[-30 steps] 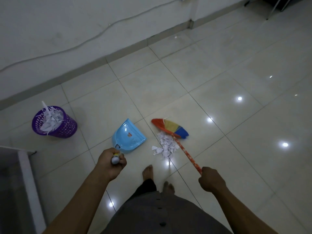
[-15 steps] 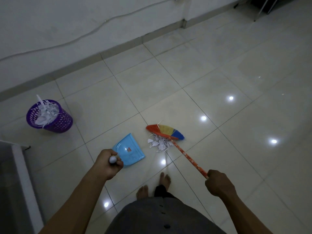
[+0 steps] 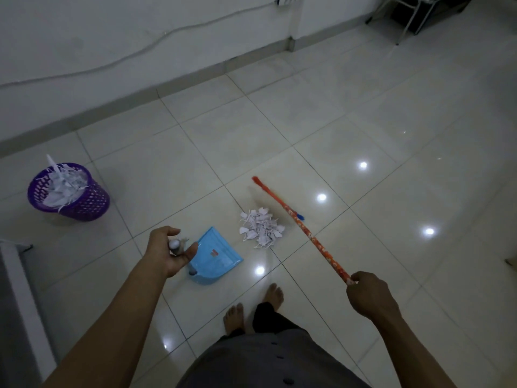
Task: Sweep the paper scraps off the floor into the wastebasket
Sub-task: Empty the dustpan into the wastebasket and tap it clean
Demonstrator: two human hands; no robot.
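A pile of white paper scraps (image 3: 260, 227) lies on the tiled floor ahead of my feet. Just left of it rests a light blue dustpan (image 3: 215, 256), its mouth facing the pile. My left hand (image 3: 169, 251) grips the white-tipped end of the dustpan's handle. My right hand (image 3: 368, 294) is closed on the lower end of a red patterned broom (image 3: 313, 239). The broom's head is raised and blurred beyond the pile. A purple mesh wastebasket (image 3: 81, 201), heaped with paper scraps, stands at the far left.
A white wall with a grey skirting (image 3: 117, 103) and a loose white cable runs along the back. A pale cabinet edge (image 3: 16, 292) stands at the left. Metal chair legs (image 3: 405, 21) are at the top right. My bare feet (image 3: 253, 305) are just behind the dustpan.
The broom head has swung up and away from the pile, turning edge-on. The dustpan has shifted nearer the scraps, and my left hand's grip on its handle has loosened.
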